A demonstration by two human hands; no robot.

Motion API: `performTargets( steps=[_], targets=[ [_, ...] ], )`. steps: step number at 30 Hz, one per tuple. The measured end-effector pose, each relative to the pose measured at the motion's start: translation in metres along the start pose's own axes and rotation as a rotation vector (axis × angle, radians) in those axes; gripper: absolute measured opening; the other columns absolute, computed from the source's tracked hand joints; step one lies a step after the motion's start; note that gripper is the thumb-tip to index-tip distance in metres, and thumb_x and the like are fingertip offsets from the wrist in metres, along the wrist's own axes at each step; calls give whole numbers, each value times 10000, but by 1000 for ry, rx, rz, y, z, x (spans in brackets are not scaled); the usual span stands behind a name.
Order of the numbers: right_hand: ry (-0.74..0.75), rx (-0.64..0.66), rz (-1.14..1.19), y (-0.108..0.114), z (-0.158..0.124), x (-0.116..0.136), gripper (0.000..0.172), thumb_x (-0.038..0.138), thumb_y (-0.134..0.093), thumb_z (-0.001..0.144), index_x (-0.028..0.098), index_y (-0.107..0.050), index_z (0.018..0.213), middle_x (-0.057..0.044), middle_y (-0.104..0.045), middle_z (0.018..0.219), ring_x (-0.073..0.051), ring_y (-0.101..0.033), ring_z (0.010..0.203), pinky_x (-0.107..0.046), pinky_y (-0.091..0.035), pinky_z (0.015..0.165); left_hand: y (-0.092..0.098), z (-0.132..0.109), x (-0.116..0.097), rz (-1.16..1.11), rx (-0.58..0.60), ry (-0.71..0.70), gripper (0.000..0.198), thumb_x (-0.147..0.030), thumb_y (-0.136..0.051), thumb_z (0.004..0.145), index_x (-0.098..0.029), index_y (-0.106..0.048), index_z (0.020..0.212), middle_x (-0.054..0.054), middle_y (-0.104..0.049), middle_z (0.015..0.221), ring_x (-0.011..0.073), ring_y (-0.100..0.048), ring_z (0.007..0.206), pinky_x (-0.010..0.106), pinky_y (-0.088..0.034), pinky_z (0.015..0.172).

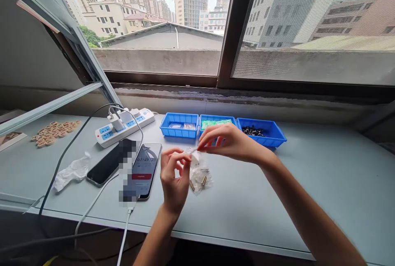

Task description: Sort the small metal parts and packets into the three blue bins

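A small clear plastic bag (pixel 200 169) hangs below my fingertips, with a few brass-coloured metal pieces (pixel 204 180) near its bottom. My left hand (pixel 175 173) pinches the bag's upper left edge between thumb and fingers. From the right, my right hand (pixel 226 142) reaches across and grips the top edge close to the left fingertips. The bag's upper part is partly hidden by the fingers, so I cannot tell whether its mouth is sealed.
Behind my hands stand a blue bin (pixel 179 133) of flat packets, another blue bin (pixel 217 117) with green items, and a third blue bin (pixel 277 135) of dark small parts. Leftward are two phones, cables, a power strip (pixel 123 128), crumpled tissue (pixel 72 172) and wooden pieces (pixel 54 133).
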State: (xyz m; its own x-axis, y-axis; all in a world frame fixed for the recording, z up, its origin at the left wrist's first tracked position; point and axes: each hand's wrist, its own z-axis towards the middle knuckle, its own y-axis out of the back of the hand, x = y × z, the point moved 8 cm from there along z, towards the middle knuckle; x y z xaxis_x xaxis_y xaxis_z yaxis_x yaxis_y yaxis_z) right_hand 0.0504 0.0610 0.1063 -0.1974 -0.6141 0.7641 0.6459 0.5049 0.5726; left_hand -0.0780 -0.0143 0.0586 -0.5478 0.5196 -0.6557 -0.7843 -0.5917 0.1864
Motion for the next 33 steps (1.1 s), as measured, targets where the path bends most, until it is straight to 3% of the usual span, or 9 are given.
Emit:
performTargets(
  steps=[5, 10, 14, 16, 19, 21, 27, 29, 33],
  targets=[
    [-254, -52, 188, 2, 5, -39, 141, 302, -681, 800, 163, -698, 802, -27, -713, 714, -108, -626, 518, -202, -486, 475, 4, 0, 11, -35, -69, 166, 73, -200, -603, 842, -206, -572, 908, 14, -537, 916, 56, -525, 617, 137, -448, 472],
    [-521, -354, 278, 19, 6, -88, 30, 177, -643, 816, 152, -645, 833, 18, -657, 546, -77, -560, 402, -170, -470, 420, 1, -1, 17, -60, -32, 247, 63, -210, -564, 831, -207, -570, 893, 21, -540, 914, 79, -538, 649, 146, -451, 473],
    [-563, -415, 288, 17, 11, -110, 104, 115, -614, 817, 126, -661, 909, 21, -639, 538, -61, -515, 371, -161, -460, 396, 2, -1, 18, -73, -33, 264, 44, -210, -557, 821, -201, -568, 862, 31, -539, 926, 82, -533, 646, 153, -450, 473],
    [-560, -418, 303, 11, 14, -115, 224, 138, -611, 829, 124, -652, 1049, -5, -683, 623, -70, -548, 405, -163, -468, 402, 2, -1, 17, -79, -31, 267, 37, -211, -553, 819, -199, -567, 850, 31, -538, 920, 83, -532, 644, 157, -455, 478],
    [-523, -360, 332, -1, 18, -114, 514, 217, -629, 838, 189, -505, 1336, -81, -732, 979, -106, -657, 561, -168, -476, 402, 1, 0, 17, -84, -20, 269, 32, -217, -548, 818, -198, -565, 837, 28, -538, 902, 85, -531, 640, 158, -453, 473],
    [-481, -278, 285, -9, 21, -108, 592, 240, -630, 835, 223, -447, 1397, -108, -685, 1153, -117, -679, 626, -173, -463, 393, 0, 0, 16, -85, -13, 272, 31, -218, -547, 817, -197, -564, 832, 26, -538, 894, 85, -531, 638, 154, -446, 464],
    [-408, -199, 80, -6, 19, -92, 206, 161, -654, 783, 168, -721, 977, -54, -736, 941, -88, -586, 565, -223, -482, 548, -1, -1, 17, -81, 1, 271, 32, -214, -543, 819, -194, -563, 834, 25, -541, 890, 81, -537, 634, 148, -441, 457],
    [-401, -125, -69, -12, 18, -86, 227, 192, -696, 762, 185, -721, 987, -37, -739, 937, -116, -609, 631, -250, -486, 610, -2, -1, 17, -77, 13, 268, 31, -214, -543, 818, -193, -561, 832, 25, -544, 887, 84, -541, 636, 153, -446, 461],
    [-430, 77, -402, -37, 16, -81, 402, 341, -733, 768, 242, -663, 1151, -32, -687, 1175, -198, -665, 883, -311, -490, 743, -2, -1, 18, -77, 20, 265, 31, -206, -535, 821, -196, -559, 838, 23, -545, 891, 87, -548, 647, 157, -451, 468]
  ],
)
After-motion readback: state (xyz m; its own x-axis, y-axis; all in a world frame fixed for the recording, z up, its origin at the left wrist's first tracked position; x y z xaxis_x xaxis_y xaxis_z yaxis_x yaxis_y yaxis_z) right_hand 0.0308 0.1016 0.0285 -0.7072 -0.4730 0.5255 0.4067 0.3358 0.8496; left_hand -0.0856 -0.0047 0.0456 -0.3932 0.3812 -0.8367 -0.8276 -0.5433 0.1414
